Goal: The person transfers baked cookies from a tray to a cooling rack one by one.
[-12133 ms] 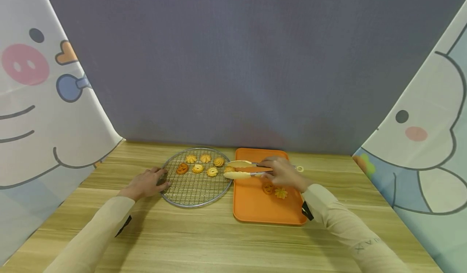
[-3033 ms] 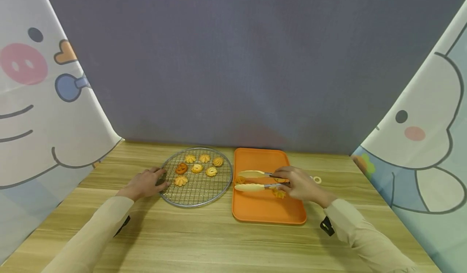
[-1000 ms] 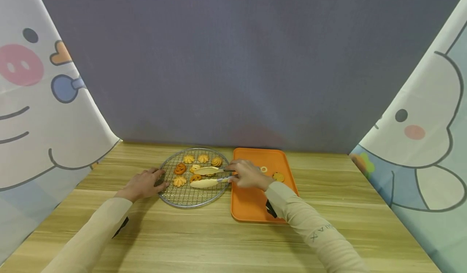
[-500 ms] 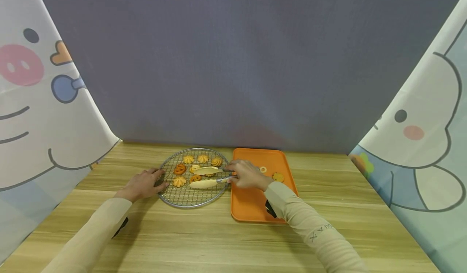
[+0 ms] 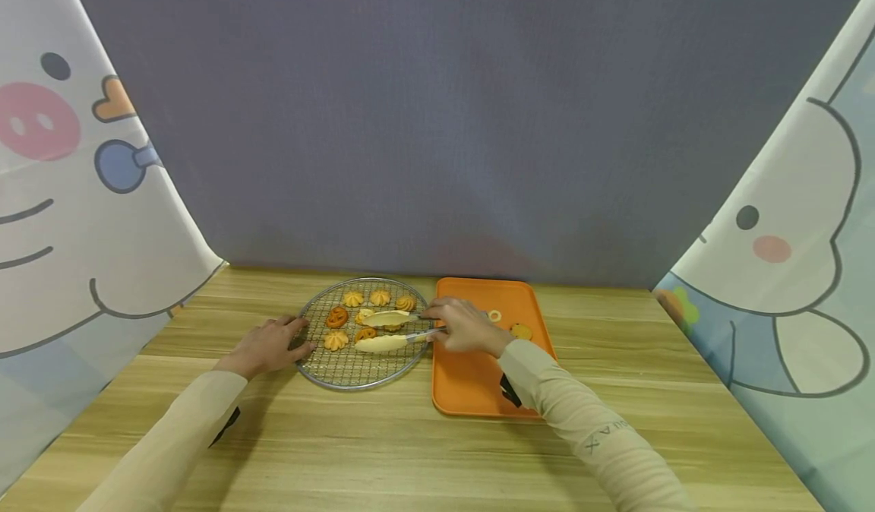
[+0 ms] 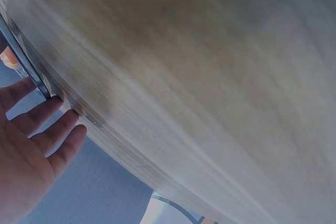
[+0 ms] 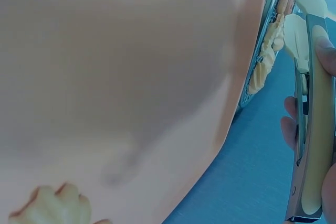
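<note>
My right hand (image 5: 465,326) grips tongs (image 5: 383,343) with cream tips and metal arms, also in the right wrist view. Their tips stand apart over the right half of the round wire rack (image 5: 342,385). A brown pretzel-shaped cookie (image 5: 365,335) lies on the mesh by the tips, partly hidden by them. Several other cookies sit there, among them a fluted one (image 5: 336,340) and another brown pretzel cookie (image 5: 337,317). At the rack's left rim rests my left hand (image 5: 270,345). In the left wrist view its fingers (image 6: 58,135) are extended, touching the rim.
An orange tray (image 5: 454,390) lies right beside the rack, partly under my right forearm. On it is a round cookie (image 5: 522,331); in the right wrist view a fluted cookie (image 7: 50,205) shows on the tray. A grey partition (image 5: 437,117) stands behind the wooden table (image 5: 342,451).
Three seconds ago the tongs were over the tray around a pretzel cookie; that cookie is now on the rack. A fluted cookie joined the rack earlier. Over the last second almost nothing moved.
</note>
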